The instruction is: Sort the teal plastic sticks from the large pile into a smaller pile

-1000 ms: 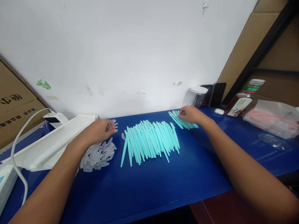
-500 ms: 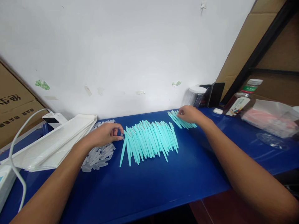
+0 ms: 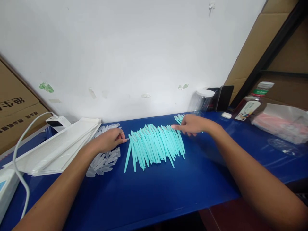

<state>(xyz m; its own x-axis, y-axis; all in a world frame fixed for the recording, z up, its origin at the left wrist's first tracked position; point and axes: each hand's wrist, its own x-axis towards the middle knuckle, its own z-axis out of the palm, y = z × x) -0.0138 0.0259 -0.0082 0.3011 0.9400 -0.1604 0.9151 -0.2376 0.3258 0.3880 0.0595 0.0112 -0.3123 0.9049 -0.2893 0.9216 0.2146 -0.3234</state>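
A row of turquoise plastic sticks [image 3: 154, 144] lies across the middle of the blue table [image 3: 154, 189]. My left hand [image 3: 111, 140] rests over a heap of clear plastic caps [image 3: 104, 158], its fingers pinched on a small clear cap at the left end of the row. My right hand [image 3: 191, 124] hovers at the right end of the row, fingers stretched toward the sticks, holding nothing I can see. It covers most of a second, smaller pile of turquoise sticks [image 3: 178, 117] behind it.
A stack of white bags [image 3: 55, 146] lies at the left, with a white device and cable [image 3: 56, 122] behind it. At the back right stand a clear jar [image 3: 203, 99], a dark phone [image 3: 223, 98], a bottle [image 3: 250, 102] and a plastic bag [image 3: 281, 123]. Cardboard boxes flank both sides.
My left hand moved right from the clear caps to the left end of the stick row. My right hand shifted left from the small pile toward the row's right end, fingers now extended.
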